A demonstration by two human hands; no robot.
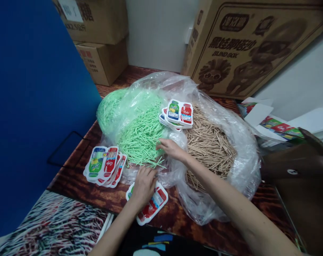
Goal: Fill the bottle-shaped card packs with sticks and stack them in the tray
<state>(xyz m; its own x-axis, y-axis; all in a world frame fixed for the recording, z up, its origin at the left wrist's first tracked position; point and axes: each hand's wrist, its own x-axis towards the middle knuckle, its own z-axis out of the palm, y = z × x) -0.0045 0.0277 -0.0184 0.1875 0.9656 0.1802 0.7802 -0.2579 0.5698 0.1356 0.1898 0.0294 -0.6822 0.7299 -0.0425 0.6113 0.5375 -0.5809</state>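
Near the table's front edge my left hand lies over a bottle-shaped Sprite and Cola tray, its fingers curled down on it. The hand hides much of the tray's green half. My right hand reaches to the lower right edge of a heap of green candy sticks, fingers slightly apart; I make out nothing held in it. To its right, brown candy sticks fill an open clear plastic bag. A small pile of trays rests between the two heaps, above my right hand.
Another stack of trays, filled with sticks, lies at the left. A blue panel borders the left side. Cardboard boxes and a large Blind Box carton stand behind. Printed packaging lies at the right.
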